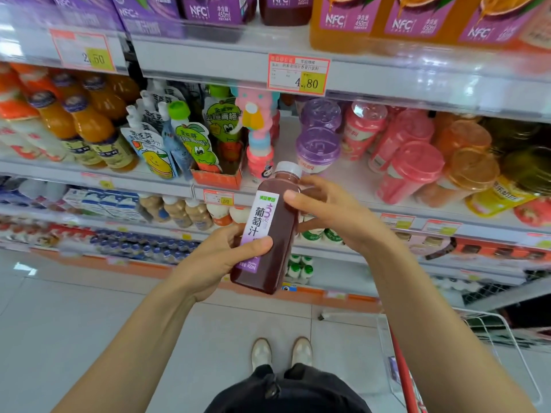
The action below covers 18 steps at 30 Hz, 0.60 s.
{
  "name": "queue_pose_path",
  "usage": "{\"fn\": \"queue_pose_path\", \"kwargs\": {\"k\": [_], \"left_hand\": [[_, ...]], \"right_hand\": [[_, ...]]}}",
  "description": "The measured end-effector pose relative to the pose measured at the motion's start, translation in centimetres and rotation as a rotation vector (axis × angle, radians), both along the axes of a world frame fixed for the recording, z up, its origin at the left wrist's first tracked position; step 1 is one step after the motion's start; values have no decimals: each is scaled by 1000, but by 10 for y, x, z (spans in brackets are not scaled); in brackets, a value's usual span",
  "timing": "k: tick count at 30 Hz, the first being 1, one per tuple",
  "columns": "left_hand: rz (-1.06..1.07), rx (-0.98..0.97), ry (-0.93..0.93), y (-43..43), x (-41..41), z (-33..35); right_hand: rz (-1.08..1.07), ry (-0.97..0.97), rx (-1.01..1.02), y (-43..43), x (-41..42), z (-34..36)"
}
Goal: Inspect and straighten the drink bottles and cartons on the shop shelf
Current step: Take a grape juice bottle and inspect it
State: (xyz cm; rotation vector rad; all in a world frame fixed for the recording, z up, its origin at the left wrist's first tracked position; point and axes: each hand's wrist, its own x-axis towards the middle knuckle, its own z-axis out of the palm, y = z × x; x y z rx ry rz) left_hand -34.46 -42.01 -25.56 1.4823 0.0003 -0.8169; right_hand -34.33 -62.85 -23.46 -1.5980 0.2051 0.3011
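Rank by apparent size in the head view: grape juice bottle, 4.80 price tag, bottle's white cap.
1. grape juice bottle, though it is nearest the camera
2. 4.80 price tag
3. white cap

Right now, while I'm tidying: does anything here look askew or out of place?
The spouted drink pouches on the middle shelf lean unevenly against each other. The dark purple plastic bottle with a white cap is off the shelf, tilted in the left hand and right hand.

Grape juice bottle [269, 231] in both hands
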Motion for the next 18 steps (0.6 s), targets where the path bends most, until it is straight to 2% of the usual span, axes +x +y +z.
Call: {"fn": "queue_pose_path", "kwargs": {"k": [4,7,11,14,18], "left_hand": [[13,14,2,0,1,6],[-51,-18,13,7,2,12],[62,-99,82,7,5,20],[163,-88,122,3,7,20],[164,-56,110,-1,4,20]], "right_hand": [[63,-61,-23,0,-5,-14],[-9,-29,21,0,-9,-23],[-58,34,74,1,-18,-33],[44,-4,137,4,-31,-29],[124,-35,146,1,-39,-23]]}}
